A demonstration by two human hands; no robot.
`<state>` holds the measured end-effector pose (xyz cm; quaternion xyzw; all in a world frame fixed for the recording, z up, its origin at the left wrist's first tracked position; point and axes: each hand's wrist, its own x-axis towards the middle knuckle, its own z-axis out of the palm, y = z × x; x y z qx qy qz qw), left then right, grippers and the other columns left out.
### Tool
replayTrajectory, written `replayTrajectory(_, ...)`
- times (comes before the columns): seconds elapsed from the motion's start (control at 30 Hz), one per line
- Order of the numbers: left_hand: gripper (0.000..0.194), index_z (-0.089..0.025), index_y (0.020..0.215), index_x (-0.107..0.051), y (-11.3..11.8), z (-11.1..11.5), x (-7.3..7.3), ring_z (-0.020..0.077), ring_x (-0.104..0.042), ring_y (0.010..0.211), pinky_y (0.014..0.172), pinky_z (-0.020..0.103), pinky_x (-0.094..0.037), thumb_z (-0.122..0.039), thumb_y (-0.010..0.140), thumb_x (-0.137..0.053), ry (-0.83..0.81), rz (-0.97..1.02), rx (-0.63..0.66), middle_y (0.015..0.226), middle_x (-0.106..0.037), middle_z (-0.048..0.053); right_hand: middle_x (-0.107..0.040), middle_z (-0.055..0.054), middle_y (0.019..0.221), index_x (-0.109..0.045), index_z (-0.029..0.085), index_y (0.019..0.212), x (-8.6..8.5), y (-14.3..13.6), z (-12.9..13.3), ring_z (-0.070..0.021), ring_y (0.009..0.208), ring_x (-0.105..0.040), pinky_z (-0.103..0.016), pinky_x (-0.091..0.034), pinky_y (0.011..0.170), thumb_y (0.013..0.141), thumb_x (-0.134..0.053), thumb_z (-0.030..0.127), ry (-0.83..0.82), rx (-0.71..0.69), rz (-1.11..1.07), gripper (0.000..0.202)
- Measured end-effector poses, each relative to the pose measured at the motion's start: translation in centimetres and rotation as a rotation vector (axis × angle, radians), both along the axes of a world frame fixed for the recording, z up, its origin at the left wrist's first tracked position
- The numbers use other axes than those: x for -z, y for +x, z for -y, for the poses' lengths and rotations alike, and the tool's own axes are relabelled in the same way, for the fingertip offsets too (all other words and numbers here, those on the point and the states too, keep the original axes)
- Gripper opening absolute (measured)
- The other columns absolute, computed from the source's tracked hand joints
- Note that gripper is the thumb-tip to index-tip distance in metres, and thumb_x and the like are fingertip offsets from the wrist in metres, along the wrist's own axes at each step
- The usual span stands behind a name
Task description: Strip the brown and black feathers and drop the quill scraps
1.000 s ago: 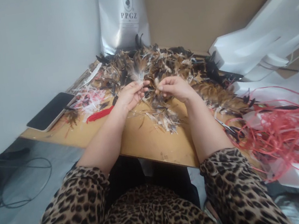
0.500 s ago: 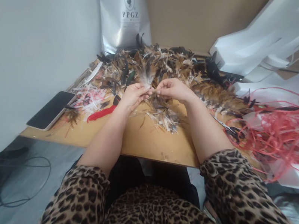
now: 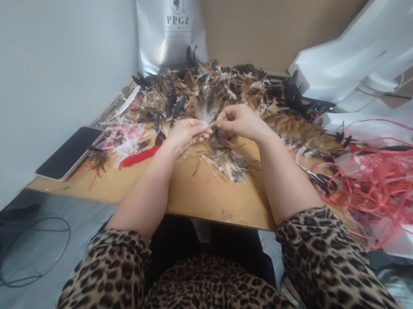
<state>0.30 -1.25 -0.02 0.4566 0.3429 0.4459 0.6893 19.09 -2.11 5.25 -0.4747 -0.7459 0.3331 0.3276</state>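
Between thumb and fingers my left hand [image 3: 188,134] pinches a pale, fluffy feather [image 3: 205,113] that points up and away from me. Just to its right, my right hand [image 3: 238,120] is closed in a pinch close to the feather's base; what its fingertips hold is too small to make out. Below the hands a small bunch of brown and white feathers [image 3: 229,164] lies on the wooden table [image 3: 217,200]. A large heap of brown and black feathers [image 3: 226,81] spreads behind both hands.
At the left are a phone [image 3: 69,153], pink and white strips [image 3: 121,136] and a red bundle [image 3: 138,157]. Scissors [image 3: 318,178] and tangled red strips [image 3: 400,191] lie at the right, beside a white machine [image 3: 352,58]. A silver bag [image 3: 170,24] stands behind.
My right hand has risen very slightly beside the feather. My left hand stays in nearly the same place, still pinching. The whole view has shifted a little.
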Motion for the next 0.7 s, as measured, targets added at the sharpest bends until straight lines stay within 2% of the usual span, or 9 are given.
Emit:
replayTrajectory(0.17,0.008,-0.005,0.073,-0.066,0.1,0.2,-0.1,0.0066,-0.061,0.052,0.05,0.014,-0.047,-0.012,0.072,-0.07,-0.019,-0.031,0.032,0.069,-0.069,0.01,-0.057,0.001,0.059,-0.062,0.015,0.066,0.1,-0.2,0.0,-0.0091,0.055,-0.046,-0.023,-0.036,0.054,0.065,-0.062,0.023,0.105,-0.006,0.059,0.008)
replayTrajectory(0.3,0.009,-0.005,0.07,-0.065,0.2,0.4,-0.2,0.0062,-0.06,0.05,0.048,0.014,-0.046,-0.012,0.071,-0.071,-0.026,-0.043,0.063,0.064,-0.067,0.008,-0.056,0.002,0.059,-0.06,0.015,0.065,0.4,-0.3,-0.3,-0.0091,0.056,-0.045,-0.024,-0.036,0.056,0.064,-0.062,0.02,0.145,0.021,0.02,0.005)
replayTrajectory(0.47,0.009,-0.006,0.071,-0.063,0.1,0.1,-0.1,0.0047,-0.059,0.05,0.05,0.013,-0.046,-0.013,0.073,-0.069,-0.008,0.06,-0.003,0.064,-0.067,0.006,-0.06,0.0,0.067,-0.061,0.016,0.071,0.6,-0.2,-1.0,-0.0108,0.061,-0.049,-0.025,-0.04,0.059,0.066,-0.063,0.024,0.22,0.271,-0.232,0.009)
replayTrajectory(0.57,0.009,-0.006,0.072,-0.063,0.1,-0.1,-0.1,0.0044,-0.059,0.051,0.051,0.013,-0.047,-0.013,0.074,-0.068,-0.002,0.114,-0.055,0.066,-0.067,0.005,-0.059,0.0,0.065,-0.062,0.016,0.071,0.9,-0.4,-1.1,-0.0104,0.06,-0.049,-0.024,-0.04,0.058,0.067,-0.066,0.031,0.171,0.312,-0.318,0.016)
replayTrajectory(0.7,0.01,-0.007,0.073,-0.064,0.2,-0.1,-0.2,0.0045,-0.06,0.051,0.05,0.013,-0.046,-0.014,0.074,-0.069,0.004,0.126,-0.084,0.067,-0.068,0.005,-0.06,0.001,0.062,-0.064,0.015,0.07,1.6,-1.5,-0.7,-0.0093,0.056,-0.048,-0.024,-0.039,0.057,0.064,-0.071,0.04,0.022,0.19,-0.291,0.027)
